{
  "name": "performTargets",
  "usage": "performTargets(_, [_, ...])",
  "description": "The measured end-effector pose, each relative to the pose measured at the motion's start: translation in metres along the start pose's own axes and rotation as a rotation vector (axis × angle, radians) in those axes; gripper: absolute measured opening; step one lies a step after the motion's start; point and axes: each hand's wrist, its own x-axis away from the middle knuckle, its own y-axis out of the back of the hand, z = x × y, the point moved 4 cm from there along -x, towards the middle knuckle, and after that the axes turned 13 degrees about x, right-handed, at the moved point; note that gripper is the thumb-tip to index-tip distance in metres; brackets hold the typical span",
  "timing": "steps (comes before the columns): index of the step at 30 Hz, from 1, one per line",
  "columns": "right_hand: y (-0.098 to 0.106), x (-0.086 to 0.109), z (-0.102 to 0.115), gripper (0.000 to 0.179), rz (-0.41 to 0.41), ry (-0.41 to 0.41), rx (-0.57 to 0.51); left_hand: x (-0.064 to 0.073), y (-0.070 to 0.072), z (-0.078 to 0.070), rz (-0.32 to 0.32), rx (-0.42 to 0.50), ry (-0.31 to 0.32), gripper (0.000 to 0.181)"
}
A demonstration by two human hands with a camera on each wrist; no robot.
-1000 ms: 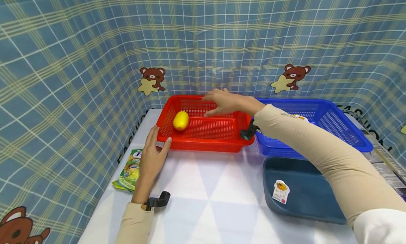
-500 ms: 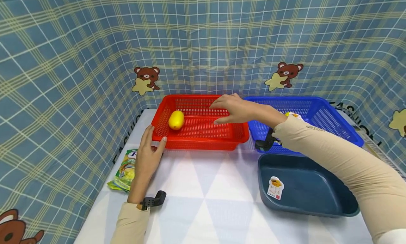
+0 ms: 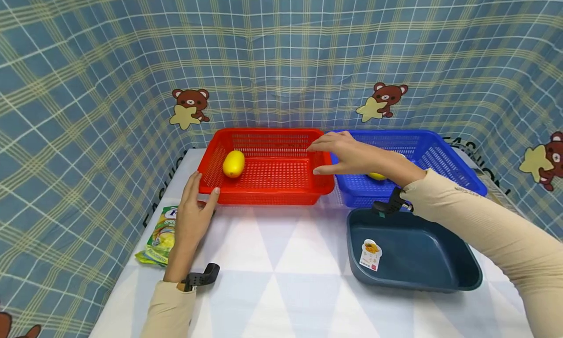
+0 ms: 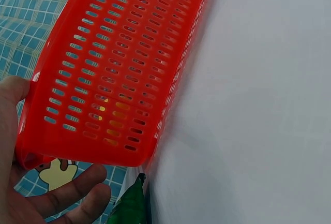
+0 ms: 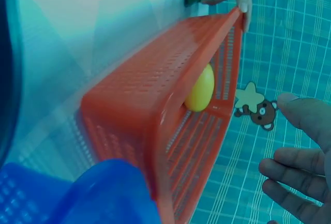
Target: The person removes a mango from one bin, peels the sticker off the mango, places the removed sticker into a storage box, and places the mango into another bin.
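My left hand [image 3: 190, 216] spans the near left corner of a red plastic basket [image 3: 268, 199]. In the left wrist view the thumb [image 4: 14, 88] meets the rim while the other fingers extend past the corner. A yellow lemon [image 3: 233, 164] lies inside, at the basket's left end. Over the right end of the red basket is my right hand [image 3: 347, 155], fingers spread and nothing in them. A green and yellow food packet [image 3: 160, 238] lies beside my left hand, partly covered by it. Something dark red [image 3: 201, 203] peeks out under that hand.
To the right stands a blue basket [image 3: 457, 174], with a yellow item [image 3: 377, 176] in it partly hidden by my right forearm. A dark teal bin [image 3: 409, 252] with a sticker sits in front of it. A plaid curtain [image 3: 272, 59] closes off the back and sides.
My right hand has moved right, from over the middle of the red basket to its right end. The left hand stays at the corner. The whole head view has shifted slightly.
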Motion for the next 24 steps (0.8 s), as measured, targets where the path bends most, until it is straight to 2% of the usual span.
performTargets(6, [0.000, 0.025, -0.013, 0.059, 0.010, -0.072, -0.009, -0.001, -0.002, 0.000, 0.003, -0.010, 0.006, 0.070])
performTargets(13, [-0.001, 0.049, -0.018, 0.057, -0.021, -0.093, -0.002, 0.001, -0.001, 0.001, 0.004, -0.008, 0.019, 0.070])
performTargets(24, [-0.005, 0.088, -0.036, 0.056, -0.025, -0.179, -0.007, 0.000, -0.003, -0.001, -0.007, -0.001, 0.011, 0.068])
